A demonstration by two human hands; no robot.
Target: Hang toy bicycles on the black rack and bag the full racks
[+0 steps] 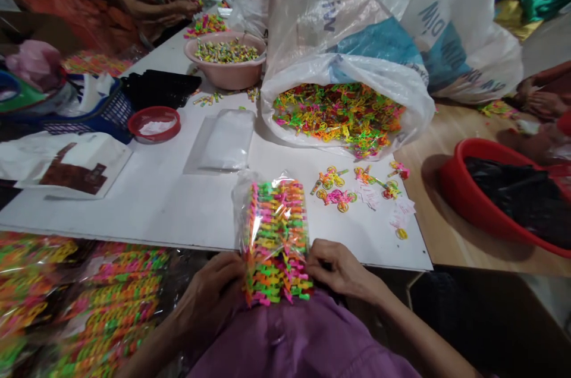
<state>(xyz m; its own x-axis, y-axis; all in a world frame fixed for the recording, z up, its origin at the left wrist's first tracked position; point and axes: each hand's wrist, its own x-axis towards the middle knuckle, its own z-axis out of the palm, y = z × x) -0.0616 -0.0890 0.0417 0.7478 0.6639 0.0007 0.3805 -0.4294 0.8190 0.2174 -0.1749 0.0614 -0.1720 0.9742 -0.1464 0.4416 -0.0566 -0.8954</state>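
Through the head camera I look down at my two hands, drawn in at the front edge of a white-topped desk [111, 211]. My left hand [207, 298] and right hand [343, 268] press in from opposite sides of a clear plastic bag [241, 211], fingers curled against it. The bag stands nearly upright just above my purple top [303, 342], packed with rows of neon pink, green, orange and yellow plastic toy pieces [274, 238].

To the left of my hands, filled bags of the same pieces [84, 306] lie in a heap. Ahead on the desk, a few small toy bicycles [332, 185] and paper slips [369, 197] lie just beyond my right hand. Farther on, a large white sack [339, 116] lies open, full of loose pieces, beside a flat clear bag [227, 139] and a pink basin of pieces [225, 60]. A small red bowl [154, 123] sits toward the left. A red basin lined with black plastic [504, 194] stands at the right. A co-worker's hands [185, 8] work at the far left corner, and another person's hand [539, 101] shows at the right edge.
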